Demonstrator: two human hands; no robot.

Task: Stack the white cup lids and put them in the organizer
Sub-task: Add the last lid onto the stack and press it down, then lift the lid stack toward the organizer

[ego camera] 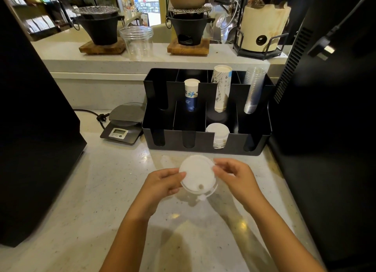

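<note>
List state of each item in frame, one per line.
White cup lids: stacked, held above the counter by both hands.
Left hand: gripping the stack's left edge.
Right hand: gripping its right edge.
Organizer: one front slot holds lids; the other front slots look empty.
Scale: platform bare.

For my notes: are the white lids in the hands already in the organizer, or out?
Out: both hands hold the lids above the counter, before the organizer.

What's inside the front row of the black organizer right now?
In the black organizer's front row, only the third slot from the left holds a stack of white cup lids. The other three look empty, though their floors are dark and partly hidden.
</note>
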